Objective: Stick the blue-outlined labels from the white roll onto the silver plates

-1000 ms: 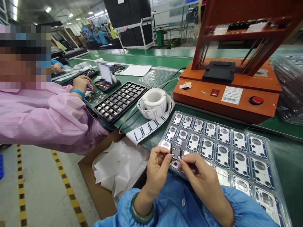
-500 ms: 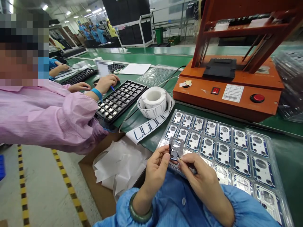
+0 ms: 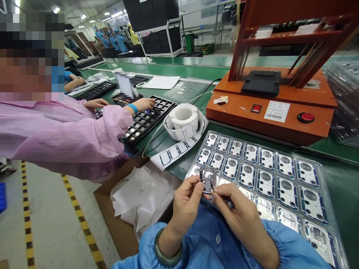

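Note:
My left hand (image 3: 188,200) is closed, thumb and fingers pinching the left edge of a small rectangular plate (image 3: 208,180). This plate is grey and dark, with rounded corners, a cut-out and a ring-like hole. At its lower right corner my right hand (image 3: 237,207) is pinched; a thin dark sliver shows by those fingertips, too small to make out. Beneath and beyond both hands lies a clear plastic tray (image 3: 322,175) holding rows of silvery plates with blue borders, some partly hidden by my right hand.
A roll of labels (image 3: 183,119) trails a strip toward me. Beyond the tray stands an orange press (image 3: 238,117) with a red button. At left, a co-worker's pink sleeve (image 3: 92,127) reaches over a black compartment tray (image 3: 140,125). Below sits a cardboard box (image 3: 112,213) with white backing paper.
Both my hands keep their pinch, and the plate is tilted slightly differently. The co-worker's hand with a blue tool has moved right over the black tray. The view has shifted slightly.

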Demonstrator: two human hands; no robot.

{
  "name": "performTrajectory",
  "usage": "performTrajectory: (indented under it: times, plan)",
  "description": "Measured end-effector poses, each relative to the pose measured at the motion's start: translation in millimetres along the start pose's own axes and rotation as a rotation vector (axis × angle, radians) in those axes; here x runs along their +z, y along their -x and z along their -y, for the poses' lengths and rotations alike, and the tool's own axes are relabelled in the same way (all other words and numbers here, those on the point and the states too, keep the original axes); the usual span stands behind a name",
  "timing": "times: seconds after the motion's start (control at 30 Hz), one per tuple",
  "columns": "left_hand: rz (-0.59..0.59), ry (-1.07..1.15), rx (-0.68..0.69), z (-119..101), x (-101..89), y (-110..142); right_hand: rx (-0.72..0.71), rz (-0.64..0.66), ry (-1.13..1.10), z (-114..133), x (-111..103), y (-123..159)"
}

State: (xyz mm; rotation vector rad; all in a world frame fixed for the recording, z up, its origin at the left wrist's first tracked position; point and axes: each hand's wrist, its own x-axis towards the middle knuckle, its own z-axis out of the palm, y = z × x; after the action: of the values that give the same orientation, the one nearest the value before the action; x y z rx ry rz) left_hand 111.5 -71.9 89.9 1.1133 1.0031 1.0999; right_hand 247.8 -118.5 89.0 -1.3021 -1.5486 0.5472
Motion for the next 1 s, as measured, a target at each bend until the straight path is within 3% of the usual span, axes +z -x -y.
performTrajectory:
  times: [0.33,0.8,1.0]
  plan:
    - [-0.037,-0.121,0.168,10.5,-5.4,5.3,-0.047,0.014,-0.009,-1.0,-0.4,1.2]
    - [-0.164,-0.098,0.075,7.9,-0.4,7.3,-0.076,0.006,0.007,-0.2,-1.5,-1.4]
    - [-0.091,-0.129,0.067,5.7,-2.4,6.6,-0.082,0.005,0.005,1.7,-1.8,-2.8]
